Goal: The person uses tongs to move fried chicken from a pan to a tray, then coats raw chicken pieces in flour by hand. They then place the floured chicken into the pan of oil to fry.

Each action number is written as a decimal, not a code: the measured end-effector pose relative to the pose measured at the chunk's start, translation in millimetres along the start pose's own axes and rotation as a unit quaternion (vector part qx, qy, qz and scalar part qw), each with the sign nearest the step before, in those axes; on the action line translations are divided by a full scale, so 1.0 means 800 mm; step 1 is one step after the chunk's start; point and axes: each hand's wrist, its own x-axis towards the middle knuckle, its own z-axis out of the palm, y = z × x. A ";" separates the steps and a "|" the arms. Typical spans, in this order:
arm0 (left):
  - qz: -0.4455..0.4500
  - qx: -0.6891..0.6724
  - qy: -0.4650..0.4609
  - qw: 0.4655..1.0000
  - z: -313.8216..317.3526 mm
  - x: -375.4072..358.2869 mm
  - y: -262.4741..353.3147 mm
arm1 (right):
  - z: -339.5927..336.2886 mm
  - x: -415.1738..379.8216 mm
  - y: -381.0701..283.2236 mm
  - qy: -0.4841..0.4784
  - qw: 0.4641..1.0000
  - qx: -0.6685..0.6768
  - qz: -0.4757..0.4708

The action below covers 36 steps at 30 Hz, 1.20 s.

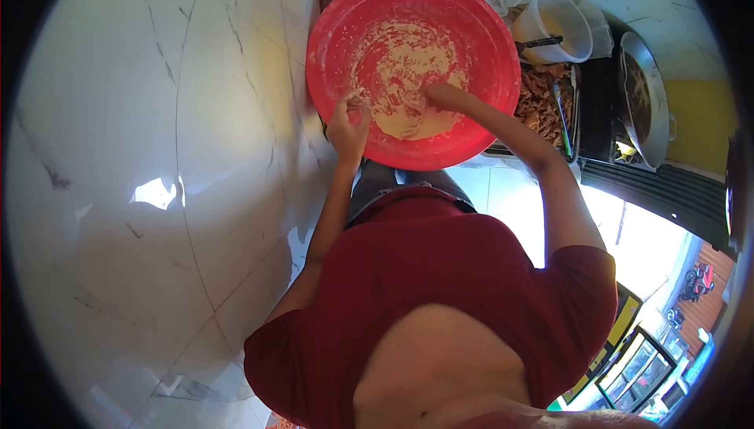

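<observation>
A large red basin (495,44) holds pale, crumbly flour or batter mix (416,64) spread over its bottom. At the basin's left near rim is my left hand (349,124), its fingers bent around a small pale lump (356,97). Inside the basin, right of centre, my right hand (441,97) reaches down into the mix. Its fingertips are hidden or blurred there, so what they hold cannot be made out.
Right of the basin are a tray of brown fried pieces (542,99) with a green-handled utensil (566,143), a white tub (573,32) and a wide metal pan (656,107). A tiled wall (102,154) stands on the left.
</observation>
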 end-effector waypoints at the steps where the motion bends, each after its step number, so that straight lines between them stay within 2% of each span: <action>1: 0.002 0.003 0.003 1.000 0.002 0.000 0.000 | 0.000 -0.003 0.006 0.028 0.999 0.020 0.013; 4: 0.005 0.015 0.009 1.000 0.000 0.001 0.008 | 0.071 0.056 0.071 0.199 0.957 -0.115 -0.178; 6: -0.001 0.021 0.013 1.000 0.003 -0.001 0.002 | 0.087 0.035 0.023 0.146 0.984 -0.044 -0.096; 9: -0.013 0.024 0.011 1.000 0.003 -0.003 0.002 | 0.118 0.028 -0.031 0.146 0.981 -0.119 -0.051; 11: -0.017 0.022 0.012 1.000 0.003 -0.003 0.002 | 0.129 0.039 -0.046 0.126 0.985 -0.111 -0.037; 13: -0.015 0.021 0.014 1.000 0.004 -0.003 0.000 | 0.132 0.040 -0.057 0.112 0.990 -0.059 -0.054; 15: -0.005 0.024 0.017 1.000 0.005 -0.003 0.001 | 0.093 -0.006 -0.100 0.099 0.989 0.033 -0.102; 18: 0.004 0.031 0.023 0.999 0.004 -0.001 -0.002 | 0.087 0.020 -0.084 0.020 0.995 0.026 -0.093; 21: 0.000 0.028 0.012 1.000 0.004 -0.003 0.001 | 0.034 -0.003 -0.070 -0.165 0.954 0.235 -0.080; 23: 0.000 0.027 0.010 1.000 0.001 -0.001 0.005 | 0.016 -0.001 -0.047 -0.039 0.989 0.087 -0.111; 25: 0.007 0.030 0.012 0.999 0.001 -0.001 0.007 | 0.025 0.054 0.014 0.111 0.984 0.065 -0.121; 26: 0.007 0.029 0.010 1.000 0.001 -0.002 0.007 | 0.024 0.056 0.013 0.185 0.973 0.054 -0.124; 29: 0.009 0.026 0.009 1.000 0.002 -0.001 0.005 | 0.034 0.055 -0.006 0.157 0.980 0.116 -0.046; 32: 0.009 0.027 0.009 1.000 0.003 -0.001 0.005 | 0.101 0.092 -0.014 0.201 0.967 -0.114 -0.110; 34: 0.006 0.028 0.010 1.000 0.002 -0.001 0.005 | 0.135 0.078 -0.053 0.292 0.953 -0.070 -0.045; 36: -0.004 0.029 0.008 1.000 0.003 -0.002 0.005 | 0.148 0.062 -0.081 0.296 0.954 -0.037 0.009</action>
